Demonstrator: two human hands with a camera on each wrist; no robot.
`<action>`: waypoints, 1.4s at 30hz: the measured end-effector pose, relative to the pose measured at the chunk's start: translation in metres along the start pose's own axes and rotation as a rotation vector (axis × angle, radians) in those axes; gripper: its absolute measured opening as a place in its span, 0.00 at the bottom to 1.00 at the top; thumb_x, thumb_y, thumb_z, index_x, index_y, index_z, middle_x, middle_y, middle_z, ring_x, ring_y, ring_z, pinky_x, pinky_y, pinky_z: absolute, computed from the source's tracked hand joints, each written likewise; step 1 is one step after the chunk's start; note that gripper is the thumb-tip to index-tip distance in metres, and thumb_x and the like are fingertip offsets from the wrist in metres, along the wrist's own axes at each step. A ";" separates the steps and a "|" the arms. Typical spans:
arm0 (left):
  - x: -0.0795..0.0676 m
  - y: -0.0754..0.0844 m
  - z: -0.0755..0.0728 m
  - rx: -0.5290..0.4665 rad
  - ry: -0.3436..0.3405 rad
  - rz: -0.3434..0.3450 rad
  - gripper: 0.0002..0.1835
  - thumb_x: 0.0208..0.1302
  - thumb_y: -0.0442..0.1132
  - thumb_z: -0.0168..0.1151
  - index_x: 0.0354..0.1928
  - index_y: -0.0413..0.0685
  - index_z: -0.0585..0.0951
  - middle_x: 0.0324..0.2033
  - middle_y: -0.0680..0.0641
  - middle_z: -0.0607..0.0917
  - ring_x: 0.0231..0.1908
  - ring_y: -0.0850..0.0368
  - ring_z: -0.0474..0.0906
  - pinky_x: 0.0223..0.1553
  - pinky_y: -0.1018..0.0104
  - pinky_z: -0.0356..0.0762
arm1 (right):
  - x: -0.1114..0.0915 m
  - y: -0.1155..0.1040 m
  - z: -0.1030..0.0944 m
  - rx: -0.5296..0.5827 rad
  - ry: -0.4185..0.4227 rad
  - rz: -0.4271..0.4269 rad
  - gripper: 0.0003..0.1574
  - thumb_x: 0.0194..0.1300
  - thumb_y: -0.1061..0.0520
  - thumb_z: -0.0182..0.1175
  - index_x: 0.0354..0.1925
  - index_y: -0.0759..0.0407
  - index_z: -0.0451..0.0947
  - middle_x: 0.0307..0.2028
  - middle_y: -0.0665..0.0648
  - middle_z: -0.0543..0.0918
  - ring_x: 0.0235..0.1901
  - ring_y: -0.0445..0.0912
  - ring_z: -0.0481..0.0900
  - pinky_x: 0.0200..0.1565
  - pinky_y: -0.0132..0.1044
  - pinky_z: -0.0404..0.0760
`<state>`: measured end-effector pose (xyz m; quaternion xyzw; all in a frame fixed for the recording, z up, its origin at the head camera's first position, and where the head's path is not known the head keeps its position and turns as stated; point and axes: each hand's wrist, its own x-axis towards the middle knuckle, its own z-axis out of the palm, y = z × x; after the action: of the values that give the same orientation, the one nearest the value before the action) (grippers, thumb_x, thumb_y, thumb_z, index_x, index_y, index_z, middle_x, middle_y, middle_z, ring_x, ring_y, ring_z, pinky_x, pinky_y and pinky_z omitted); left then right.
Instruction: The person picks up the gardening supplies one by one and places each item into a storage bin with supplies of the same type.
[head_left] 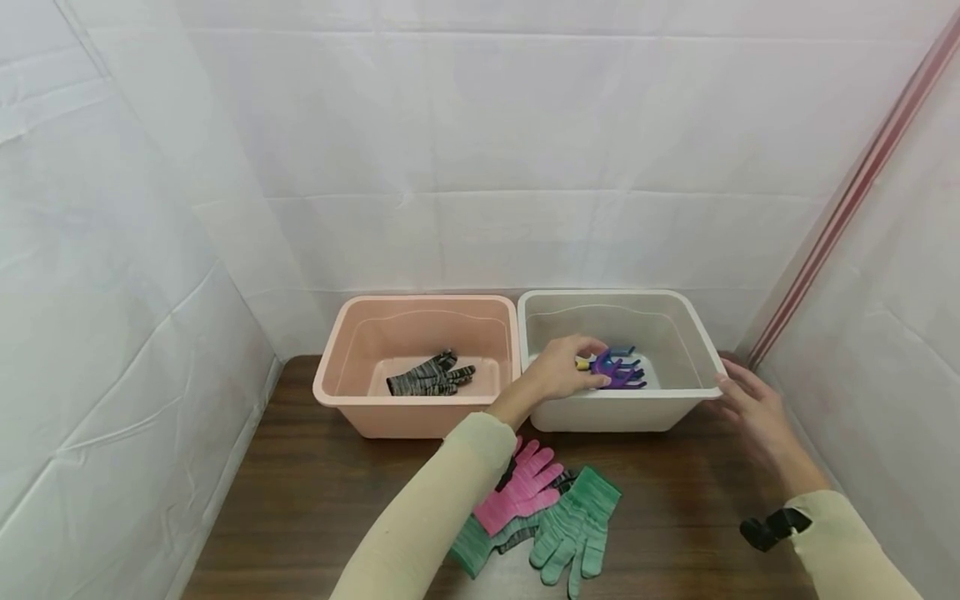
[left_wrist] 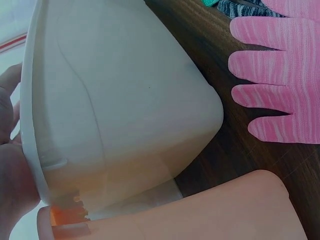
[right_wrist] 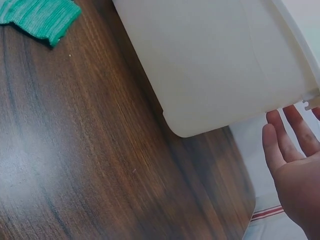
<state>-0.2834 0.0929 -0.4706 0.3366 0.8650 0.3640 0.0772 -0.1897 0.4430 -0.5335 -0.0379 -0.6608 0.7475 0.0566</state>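
Note:
In the head view my left hand [head_left: 564, 367] reaches over the near rim of the white bin [head_left: 607, 412]. Its thumb and fingers hold a purple pronged tool [head_left: 618, 375] with a yellow part near the palm. Blue prongs [head_left: 621, 351] show just behind it; the exact kind of these things is unclear. The left wrist view has only part of that hand [left_wrist: 12, 170], at the bin's rim, with the tool out of sight. At the bin's right end my right hand [head_left: 750, 408] touches the rim. Its fingers [right_wrist: 295, 127] extend under that edge in the right wrist view.
A pink bin [head_left: 420, 402] stands left of the white one, with a black-and-grey glove [head_left: 431, 377] inside. In front, a pink glove [head_left: 521, 490], green gloves [head_left: 577, 525] and dark ones overlap on the wooden table [head_left: 300, 517]. White sheeting [head_left: 450, 150] surrounds the table's back and sides.

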 end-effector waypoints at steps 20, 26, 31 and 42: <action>-0.003 0.000 -0.001 -0.053 0.007 0.002 0.28 0.69 0.49 0.75 0.67 0.50 0.81 0.61 0.49 0.85 0.62 0.55 0.79 0.64 0.65 0.78 | 0.001 -0.002 0.000 -0.320 0.069 -0.098 0.36 0.79 0.52 0.63 0.76 0.66 0.68 0.47 0.31 0.85 0.44 0.28 0.85 0.44 0.24 0.85; -0.003 0.002 -0.004 -0.141 0.020 -0.008 0.26 0.70 0.48 0.74 0.67 0.51 0.81 0.60 0.49 0.85 0.62 0.54 0.79 0.63 0.62 0.80 | 0.001 -0.007 0.003 -0.489 0.076 -0.173 0.35 0.80 0.52 0.61 0.71 0.76 0.69 0.50 0.38 0.85 0.41 0.27 0.85 0.45 0.24 0.85; -0.004 0.001 -0.006 -0.190 0.076 0.014 0.24 0.69 0.46 0.75 0.65 0.50 0.82 0.59 0.50 0.86 0.60 0.59 0.80 0.65 0.58 0.80 | -0.003 -0.018 0.010 -0.781 0.123 -0.188 0.37 0.79 0.44 0.62 0.71 0.68 0.73 0.58 0.65 0.84 0.42 0.22 0.75 0.43 0.23 0.79; -0.018 0.012 -0.031 -0.161 -0.007 0.111 0.31 0.70 0.47 0.74 0.72 0.48 0.77 0.66 0.46 0.82 0.67 0.55 0.76 0.68 0.60 0.76 | -0.006 -0.061 0.047 -1.014 0.091 -0.350 0.39 0.73 0.42 0.69 0.72 0.61 0.75 0.62 0.71 0.81 0.60 0.66 0.79 0.56 0.55 0.78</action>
<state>-0.2748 0.0693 -0.4414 0.3779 0.8128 0.4348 0.0867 -0.1875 0.4036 -0.4673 0.0179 -0.9322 0.3115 0.1836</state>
